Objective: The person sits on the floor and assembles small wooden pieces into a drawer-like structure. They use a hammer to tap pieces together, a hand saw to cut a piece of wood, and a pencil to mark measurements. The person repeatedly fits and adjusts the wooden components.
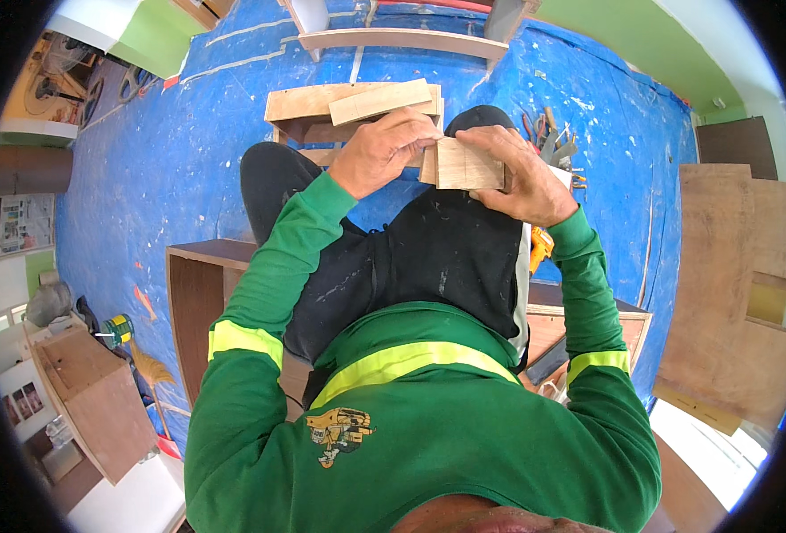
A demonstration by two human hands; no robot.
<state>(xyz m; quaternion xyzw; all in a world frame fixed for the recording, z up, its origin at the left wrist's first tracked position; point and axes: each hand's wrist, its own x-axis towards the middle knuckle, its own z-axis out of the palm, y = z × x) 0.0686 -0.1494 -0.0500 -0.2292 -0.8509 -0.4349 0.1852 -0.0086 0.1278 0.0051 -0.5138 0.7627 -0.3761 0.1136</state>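
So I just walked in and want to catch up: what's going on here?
A person in a green high-visibility shirt sits holding a small wooden block in both hands. The right hand grips it, and the left hand pinches its edge. Wooden boards lie ahead on the blue floor covering.

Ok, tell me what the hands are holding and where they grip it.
A small wooden block. The right hand grips its right end and underside; the left hand pinches its left edge with the fingertips.
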